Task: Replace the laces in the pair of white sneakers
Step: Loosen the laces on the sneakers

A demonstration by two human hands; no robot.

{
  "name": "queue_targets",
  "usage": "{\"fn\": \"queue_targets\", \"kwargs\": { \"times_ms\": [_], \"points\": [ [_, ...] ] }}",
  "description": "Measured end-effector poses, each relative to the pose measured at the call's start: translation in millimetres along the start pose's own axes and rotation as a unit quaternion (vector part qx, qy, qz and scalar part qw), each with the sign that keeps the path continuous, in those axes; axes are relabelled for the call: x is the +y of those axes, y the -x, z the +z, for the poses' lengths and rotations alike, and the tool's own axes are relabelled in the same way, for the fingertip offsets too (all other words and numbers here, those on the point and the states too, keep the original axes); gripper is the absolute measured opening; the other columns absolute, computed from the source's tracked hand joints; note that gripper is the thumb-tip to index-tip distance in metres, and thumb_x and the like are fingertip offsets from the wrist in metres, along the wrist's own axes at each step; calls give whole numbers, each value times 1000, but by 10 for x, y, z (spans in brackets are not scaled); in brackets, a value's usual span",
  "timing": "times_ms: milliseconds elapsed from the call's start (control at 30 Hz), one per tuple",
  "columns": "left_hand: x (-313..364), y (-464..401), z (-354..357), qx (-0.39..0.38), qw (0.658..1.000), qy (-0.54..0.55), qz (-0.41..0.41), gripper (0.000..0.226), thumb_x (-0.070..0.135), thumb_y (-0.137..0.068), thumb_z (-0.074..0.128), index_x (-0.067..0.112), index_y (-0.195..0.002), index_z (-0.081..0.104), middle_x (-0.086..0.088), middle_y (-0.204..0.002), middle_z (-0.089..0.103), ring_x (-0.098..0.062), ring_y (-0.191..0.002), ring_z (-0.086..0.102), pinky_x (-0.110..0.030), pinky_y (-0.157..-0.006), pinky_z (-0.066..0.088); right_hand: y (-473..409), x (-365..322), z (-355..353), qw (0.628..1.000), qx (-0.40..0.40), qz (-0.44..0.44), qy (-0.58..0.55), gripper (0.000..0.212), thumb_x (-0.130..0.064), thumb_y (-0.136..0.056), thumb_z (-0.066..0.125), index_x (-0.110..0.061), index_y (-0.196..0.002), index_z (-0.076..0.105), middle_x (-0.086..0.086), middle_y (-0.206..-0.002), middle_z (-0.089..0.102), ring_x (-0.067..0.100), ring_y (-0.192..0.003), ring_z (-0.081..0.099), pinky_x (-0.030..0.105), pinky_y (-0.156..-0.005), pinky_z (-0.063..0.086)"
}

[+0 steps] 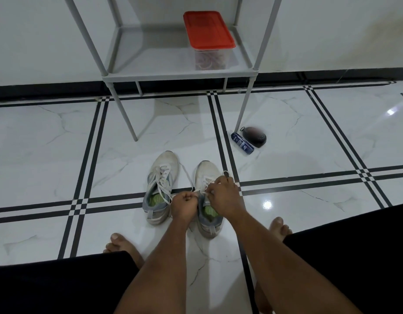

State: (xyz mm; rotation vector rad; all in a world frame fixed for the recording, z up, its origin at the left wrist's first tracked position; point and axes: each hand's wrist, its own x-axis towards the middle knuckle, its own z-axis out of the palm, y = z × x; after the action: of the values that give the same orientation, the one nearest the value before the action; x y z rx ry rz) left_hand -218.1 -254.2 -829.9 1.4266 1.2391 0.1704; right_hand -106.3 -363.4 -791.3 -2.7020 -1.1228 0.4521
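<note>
Bare forearms reached down from the seated person toward the right sneaker (208,200), the landmark for everything else. Its lace (201,191) was loosened but threaded, and the left sneaker (161,189), just beside it, was fully laced, so the work looked barely begun: both old laces had yet to come out, and no new ones were in. The left hand (184,203) was fisted around the lace at the tongue; the right hand (223,193) seemingly pinched a strand over the eyelets, though blur hid the fingertips. Beyond the right sneaker lay a blue tube (242,141), and farther off a red-lidded container (208,30).
</note>
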Motion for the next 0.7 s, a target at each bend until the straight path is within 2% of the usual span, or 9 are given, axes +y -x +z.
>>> {"fn": "queue_targets", "kwargs": {
  "times_ms": [67,133,200,267,367,467,533,600,700],
  "points": [
    [-9,5,4,5,1000,-5,1,14,32,-82,70,21,-79,78,4,-71,75,-24,-79,74,-42,-81,63,-64,49,-42,1000,3,-8,-29,19,-36,-99,64,-32,-110,79,3,-131,55,30,-131,42,44,-108,42],
    [-47,-23,1,5,1000,-9,-4,16,35,-82,70,22,-77,77,3,-69,74,-26,-78,74,-46,-81,63,-131,34,-181,987,0,24,-161,11,-31,-90,67,-35,-89,77,-1,-120,60,22,-121,50,40,-103,45],
    [-141,-126,26,8,1000,-10,-7,20,43,-79,69,24,-77,77,3,-68,74,-28,-77,74,-50,-80,63,-220,11,-389,937,59,95,-330,16,-26,-88,67,-35,-77,75,-5,-103,69,15,-97,66,36,-88,54],
    [-181,-180,47,7,1000,-5,-6,24,46,-77,68,24,-77,77,3,-69,74,-28,-78,74,-49,-82,63,-309,5,-652,874,134,155,-441,19,-21,-96,68,-30,-80,74,-6,-84,71,15,-69,67,30,-67,55],
    [-110,-112,41,5,1000,-9,-5,24,44,-75,66,23,-77,77,3,-69,74,-28,-79,73,-47,-83,63,-438,133,-900,791,195,250,-523,14,-25,-105,61,-16,-101,71,-4,-80,68,11,-68,61,24,-69,51],
    [-69,-76,28,-1,1000,-6,-14,18,36,-77,65,22,-79,77,4,-70,74,-28,-79,74,-45,-81,63,-476,228,-838,850,159,265,-427,50,-38,-101,66,-12,-142,56,9,-128,68,25,-112,68,41,-105,52],
    [5,4,25,-1,1000,-11,-14,15,31,-79,63,21,-79,74,4,-70,73,-28,-78,72,-38,-75,60,-406,229,-660,892,84,268,-355,88,-51,-96,71,-11,-162,29,19,-154,47,39,-140,51,47,-116,43],
    [109,88,15,10,999,-45,11,12,31,-82,63,22,-80,71,7,-75,71,-21,-78,68,-31,-70,50,-256,188,-413,923,3,233,-307,100,-60,-90,74,-11,-163,26,21,-158,36,43,-144,45,50,-117,42],
    [221,130,6,18,987,-122,105,19,46,-82,66,27,-86,67,12,-86,70,-9,-81,65,-31,-73,51,-43,172,-56,949,-57,186,-250,94,-64,-83,76,-17,-155,39,16,-154,42,38,-142,46,48,-114,45]
  ]
}}
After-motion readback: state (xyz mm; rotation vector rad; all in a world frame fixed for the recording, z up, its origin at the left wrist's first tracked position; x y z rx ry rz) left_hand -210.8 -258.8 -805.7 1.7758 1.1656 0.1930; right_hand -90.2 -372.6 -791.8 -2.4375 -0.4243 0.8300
